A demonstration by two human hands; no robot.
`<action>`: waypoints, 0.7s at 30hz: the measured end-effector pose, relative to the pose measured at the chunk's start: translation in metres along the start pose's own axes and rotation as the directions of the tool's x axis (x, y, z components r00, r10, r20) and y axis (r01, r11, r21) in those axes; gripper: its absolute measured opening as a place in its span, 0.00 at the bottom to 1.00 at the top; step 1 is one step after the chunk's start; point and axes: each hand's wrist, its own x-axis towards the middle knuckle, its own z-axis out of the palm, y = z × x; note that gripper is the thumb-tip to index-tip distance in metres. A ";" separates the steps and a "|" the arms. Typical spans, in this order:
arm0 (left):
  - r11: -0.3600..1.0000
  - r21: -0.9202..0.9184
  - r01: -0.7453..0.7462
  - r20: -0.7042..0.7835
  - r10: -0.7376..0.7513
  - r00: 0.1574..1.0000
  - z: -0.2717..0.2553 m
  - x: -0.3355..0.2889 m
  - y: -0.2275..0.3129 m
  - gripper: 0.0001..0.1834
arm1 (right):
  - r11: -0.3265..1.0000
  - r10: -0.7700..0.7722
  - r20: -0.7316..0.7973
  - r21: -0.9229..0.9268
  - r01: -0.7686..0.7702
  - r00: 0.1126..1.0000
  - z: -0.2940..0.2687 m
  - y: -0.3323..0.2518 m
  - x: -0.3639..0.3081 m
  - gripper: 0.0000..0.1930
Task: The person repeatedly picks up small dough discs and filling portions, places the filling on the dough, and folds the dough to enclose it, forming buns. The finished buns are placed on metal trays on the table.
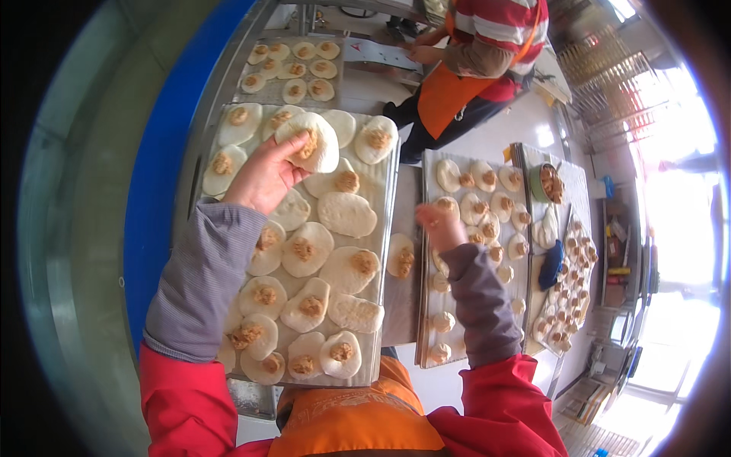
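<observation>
My left hand [268,174] grips a flat dough round [326,145] with a lump of brown filling on it, thumb beside the filling. It is held above the far part of a large tray [387,221] covered with similar dough rounds, most topped with filling. My right hand [442,223] is off to the right, over the left edge of a second tray [457,301]. Its fingers are curled in; whatever may be between them is hidden. Beyond that hand lie filled dough rounds [480,207], and closed dough buns [440,353] sit nearer to me.
Farther right, another tray [577,186] carries a green bowl of filling [545,184], a dark blue cloth [550,266] and many small filled pieces. A person in an orange apron [449,95] stands at the far side. A further tray of rounds [263,90] lies at the back left.
</observation>
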 end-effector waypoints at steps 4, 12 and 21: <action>0.997 0.046 0.066 -0.019 -0.066 0.998 0.006 0.010 -0.005 0.20 | 0.924 -0.207 0.247 -0.268 0.271 0.947 0.030 0.026 -0.018 0.22; 0.995 0.061 0.074 -0.136 -0.065 0.989 0.002 -0.048 -0.008 0.19 | 0.862 -0.225 0.413 -0.337 0.378 0.882 0.032 0.045 -0.056 0.23; 0.998 -0.067 0.001 -0.235 -0.017 0.972 0.000 -0.156 -0.003 0.21 | 0.799 -0.251 0.414 -0.422 0.429 0.875 0.056 0.064 -0.052 0.16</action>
